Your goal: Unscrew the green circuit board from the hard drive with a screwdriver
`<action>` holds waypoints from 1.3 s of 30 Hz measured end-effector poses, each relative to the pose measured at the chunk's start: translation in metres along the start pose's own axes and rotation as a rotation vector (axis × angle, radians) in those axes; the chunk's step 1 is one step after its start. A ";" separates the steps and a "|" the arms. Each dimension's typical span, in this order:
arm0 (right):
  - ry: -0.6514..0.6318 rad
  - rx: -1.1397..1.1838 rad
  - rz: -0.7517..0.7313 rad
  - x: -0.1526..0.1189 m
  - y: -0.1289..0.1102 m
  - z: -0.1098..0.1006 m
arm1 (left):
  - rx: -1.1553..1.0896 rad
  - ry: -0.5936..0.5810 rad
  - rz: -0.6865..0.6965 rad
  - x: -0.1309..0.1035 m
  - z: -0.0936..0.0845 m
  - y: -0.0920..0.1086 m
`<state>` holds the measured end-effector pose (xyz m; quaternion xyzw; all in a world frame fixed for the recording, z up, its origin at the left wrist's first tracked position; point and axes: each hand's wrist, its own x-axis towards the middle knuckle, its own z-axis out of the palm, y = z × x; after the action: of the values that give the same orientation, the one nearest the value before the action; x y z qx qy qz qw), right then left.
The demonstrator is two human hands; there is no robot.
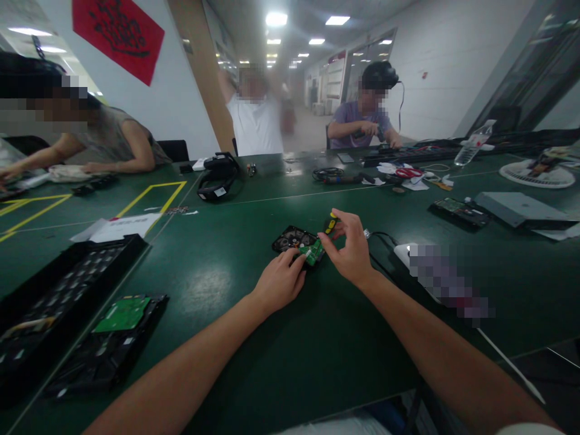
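A black hard drive [289,239] with a green circuit board [311,254] on its near part lies on the table in front of me. My left hand [280,279] grips its near left edge, fingertips at the board. In my right hand [350,249] is a screwdriver with a yellow and black handle [330,223], pinched between thumb and fingers. It tilts down toward the board's right side; I cannot make out whether its tip touches a screw.
At left are a long black tray [67,287] and another hard drive [120,317]. A black cable [383,235] and a white device [403,257] sit right of my hands. Farther right are a third drive [457,211] and a grey case [521,208]. Several people sit around the table.
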<state>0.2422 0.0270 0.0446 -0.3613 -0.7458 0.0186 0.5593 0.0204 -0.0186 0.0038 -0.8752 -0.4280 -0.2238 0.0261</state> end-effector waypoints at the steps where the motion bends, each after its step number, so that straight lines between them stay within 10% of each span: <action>1: -0.003 0.000 -0.002 0.000 0.000 0.000 | -0.001 0.001 -0.001 0.000 0.000 0.000; 39: -0.028 0.022 0.000 0.001 0.000 -0.001 | -0.009 0.005 0.006 0.000 0.001 0.000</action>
<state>0.2429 0.0270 0.0457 -0.3550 -0.7533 0.0321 0.5527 0.0203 -0.0184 0.0032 -0.8761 -0.4242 -0.2279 0.0239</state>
